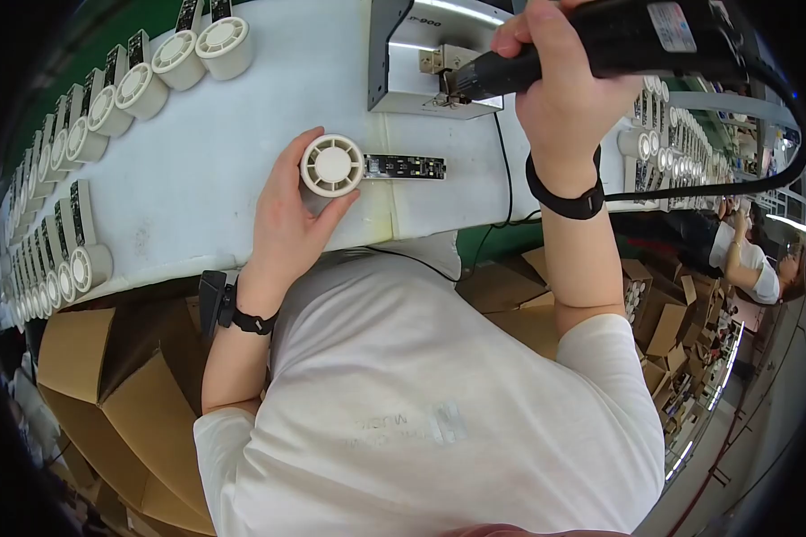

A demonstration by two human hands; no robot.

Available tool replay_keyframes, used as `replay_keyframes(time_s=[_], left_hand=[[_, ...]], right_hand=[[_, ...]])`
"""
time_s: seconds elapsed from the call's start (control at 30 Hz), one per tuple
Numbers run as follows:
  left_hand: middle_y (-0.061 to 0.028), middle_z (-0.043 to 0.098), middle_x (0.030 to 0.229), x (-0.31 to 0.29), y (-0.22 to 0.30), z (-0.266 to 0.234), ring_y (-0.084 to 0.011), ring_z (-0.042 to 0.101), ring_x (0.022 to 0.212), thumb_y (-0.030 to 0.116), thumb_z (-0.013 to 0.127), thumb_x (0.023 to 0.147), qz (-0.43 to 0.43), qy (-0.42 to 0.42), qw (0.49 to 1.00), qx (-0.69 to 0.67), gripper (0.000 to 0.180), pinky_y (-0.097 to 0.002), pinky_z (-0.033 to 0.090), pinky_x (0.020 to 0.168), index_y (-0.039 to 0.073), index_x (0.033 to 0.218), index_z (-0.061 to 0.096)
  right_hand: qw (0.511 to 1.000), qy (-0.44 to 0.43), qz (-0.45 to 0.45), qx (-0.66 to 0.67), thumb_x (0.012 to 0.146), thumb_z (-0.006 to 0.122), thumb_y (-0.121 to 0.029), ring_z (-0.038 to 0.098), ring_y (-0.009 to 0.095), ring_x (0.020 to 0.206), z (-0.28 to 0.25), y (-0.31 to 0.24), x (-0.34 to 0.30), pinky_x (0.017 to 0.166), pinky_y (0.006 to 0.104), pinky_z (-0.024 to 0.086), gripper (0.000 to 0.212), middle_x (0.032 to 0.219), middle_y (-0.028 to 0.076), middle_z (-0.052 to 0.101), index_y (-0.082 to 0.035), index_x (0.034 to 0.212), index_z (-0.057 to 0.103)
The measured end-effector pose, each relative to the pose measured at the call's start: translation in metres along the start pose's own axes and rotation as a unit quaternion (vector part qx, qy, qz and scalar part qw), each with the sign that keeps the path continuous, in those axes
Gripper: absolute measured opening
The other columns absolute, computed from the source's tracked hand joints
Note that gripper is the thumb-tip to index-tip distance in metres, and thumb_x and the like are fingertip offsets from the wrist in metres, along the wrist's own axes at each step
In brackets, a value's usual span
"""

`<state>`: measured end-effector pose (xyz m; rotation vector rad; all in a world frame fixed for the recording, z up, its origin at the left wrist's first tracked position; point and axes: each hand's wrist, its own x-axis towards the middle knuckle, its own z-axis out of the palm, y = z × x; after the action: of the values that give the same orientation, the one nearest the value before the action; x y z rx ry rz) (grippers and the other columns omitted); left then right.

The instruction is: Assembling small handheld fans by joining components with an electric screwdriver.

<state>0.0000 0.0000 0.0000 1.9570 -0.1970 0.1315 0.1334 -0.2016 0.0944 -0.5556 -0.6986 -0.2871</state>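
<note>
At the far left, we record rows of white round units (222, 48) with narrow circuit boards attached, standing along the edge of the pale table (269, 80). Below them, we note an open cardboard box (143, 438). Next, we find the left hand (282, 215), black strap at the wrist, with thumb and fingers closed around the white round part (333, 166). This part lies near the table's front edge, spoked face up; we cannot tell whether it rests on the surface. Its circuit board (412, 167) extends to the right. Beyond it, we observe a silver metal box (398, 80) with a small fitting on its front. The nose of a black power screwdriver (622, 45) is at that fitting; we cannot confirm contact. The right hand (575, 94) is wrapped around the tool, well apart from the left. Further right, we see a black cable (707, 191), more white units (634, 143) and another person (763, 273).
</note>
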Motion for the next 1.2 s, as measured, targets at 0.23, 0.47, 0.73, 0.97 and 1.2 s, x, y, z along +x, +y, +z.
replay_keyframes(time_s=[0.23, 0.47, 0.73, 0.97, 1.2], left_hand=[[-0.0148, 0.059, 0.123, -0.001, 0.004, 0.001, -0.0302, 0.061, 0.111, 0.01, 0.079, 0.078, -0.001, 0.009, 1.0, -0.007, 0.064, -0.0363, 0.051, 0.093, 0.002, 0.133, 0.047], [-0.0143, 0.06, 0.121, 0.002, 0.004, 0.0, -0.0292, 0.062, 0.11, 0.01, 0.08, 0.078, -0.009, 0.01, 1.0, -0.019, 0.062, -0.0356, 0.051, 0.092, 0.003, 0.131, 0.049], [-0.0139, 0.061, 0.12, 0.002, 0.004, 0.001, -0.0286, 0.062, 0.11, 0.009, 0.08, 0.078, -0.004, 0.009, 1.0, -0.007, 0.062, -0.0356, 0.051, 0.092, 0.003, 0.131, 0.049], [-0.0138, 0.06, 0.121, 0.0, 0.004, 0.002, -0.0288, 0.062, 0.11, 0.007, 0.08, 0.078, -0.008, 0.005, 1.0, -0.02, 0.063, -0.0357, 0.051, 0.093, 0.003, 0.131, 0.048], [-0.0139, 0.059, 0.122, 0.001, 0.004, 0.002, -0.0284, 0.061, 0.11, 0.007, 0.079, 0.078, -0.008, 0.004, 1.0, -0.011, 0.063, -0.0358, 0.051, 0.093, 0.002, 0.132, 0.047]], right_hand=[[0.915, 0.028, 0.135, -0.378, 0.089, 0.064, -0.002, 0.062, 0.021, 0.062, 0.019, -0.063, -0.034, 0.06, 0.0352, 0.053, 0.044, 0.075, 0.012, 0.064, 0.002, 0.126, 0.041], [0.894, 0.058, 0.138, -0.422, 0.089, 0.057, -0.006, 0.052, 0.021, 0.061, 0.033, -0.071, -0.069, 0.063, 0.0416, 0.048, 0.034, 0.073, 0.007, 0.052, -0.004, 0.121, 0.045], [0.894, 0.07, 0.136, -0.422, 0.09, 0.056, -0.006, 0.052, 0.021, 0.062, 0.029, -0.071, -0.075, 0.062, 0.0415, 0.047, 0.033, 0.073, 0.006, 0.052, -0.006, 0.12, 0.044], [0.898, 0.048, 0.139, -0.414, 0.089, 0.057, -0.004, 0.051, 0.02, 0.062, 0.031, -0.064, -0.085, 0.062, 0.0396, 0.047, 0.03, 0.074, 0.006, 0.052, -0.008, 0.116, 0.044], [0.897, 0.038, 0.146, -0.414, 0.089, 0.058, -0.002, 0.05, 0.019, 0.061, 0.027, -0.06, -0.085, 0.061, 0.0373, 0.046, 0.028, 0.074, 0.007, 0.053, -0.008, 0.113, 0.045]])
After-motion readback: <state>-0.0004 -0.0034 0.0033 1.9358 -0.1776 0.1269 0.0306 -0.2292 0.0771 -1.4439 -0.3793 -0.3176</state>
